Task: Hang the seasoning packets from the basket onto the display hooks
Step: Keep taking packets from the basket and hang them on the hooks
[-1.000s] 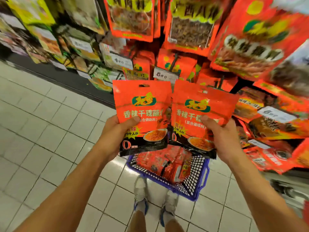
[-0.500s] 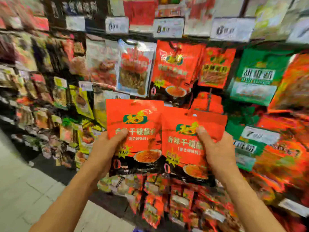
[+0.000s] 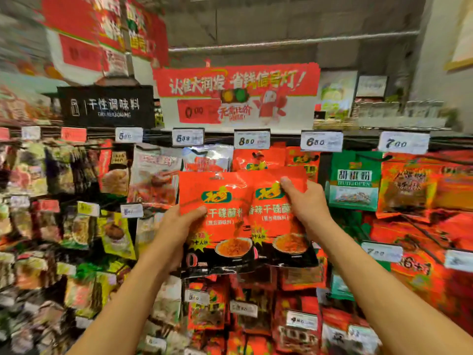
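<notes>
I hold two identical orange-red seasoning packets with black bottoms side by side, raised in front of the top row of the display. My left hand grips the left packet at its left edge. My right hand grips the right packet near its upper right corner. The left packet overlaps the right one's edge. Matching packets hang on a hook directly behind, under the 8.00 price tag. The basket is out of view.
Rows of hanging packets fill the display: green packets to the right, silver and brown ones to the left. Price tags line the top rail. A red promotional sign and a black category sign stand above.
My view has swung up from the floor and basket to the top of the display. Both hands have lifted the packets to the top row, and my right hand has shifted higher on its packet.
</notes>
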Motion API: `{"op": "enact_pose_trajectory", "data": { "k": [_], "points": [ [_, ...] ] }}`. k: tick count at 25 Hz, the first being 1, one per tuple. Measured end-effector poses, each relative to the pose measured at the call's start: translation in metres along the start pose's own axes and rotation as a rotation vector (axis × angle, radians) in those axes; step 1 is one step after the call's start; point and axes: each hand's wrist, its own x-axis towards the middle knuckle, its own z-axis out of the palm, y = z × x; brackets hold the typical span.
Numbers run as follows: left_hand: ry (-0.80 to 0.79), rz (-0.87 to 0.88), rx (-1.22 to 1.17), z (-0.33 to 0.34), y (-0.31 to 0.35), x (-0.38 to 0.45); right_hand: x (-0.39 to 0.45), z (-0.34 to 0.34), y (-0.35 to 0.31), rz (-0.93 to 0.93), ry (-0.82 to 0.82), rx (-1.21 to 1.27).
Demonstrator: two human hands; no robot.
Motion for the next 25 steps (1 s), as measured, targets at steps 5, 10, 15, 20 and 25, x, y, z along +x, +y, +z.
{"op": "enact_pose_trajectory", "data": {
  "k": [5,10,15,20,25],
  "points": [
    [-0.096,-0.040,0.038,0.008,0.005,0.043,0.037,0.039,-0.014,0.104,0.020,0.013],
    [-0.128,-0.030,0.049,0.014,0.012,0.066,0.052,0.054,-0.011,0.126,0.085,0.035],
    [-0.136,-0.004,0.051,0.021,0.007,0.076,0.056,0.058,-0.009,0.116,0.139,0.040],
    [-0.152,0.028,0.024,0.029,0.003,0.079,0.060,0.062,-0.008,0.114,0.142,0.024],
    [-0.158,0.069,0.020,0.040,0.007,0.083,0.063,0.054,0.000,0.190,0.120,0.053]
  ]
}}
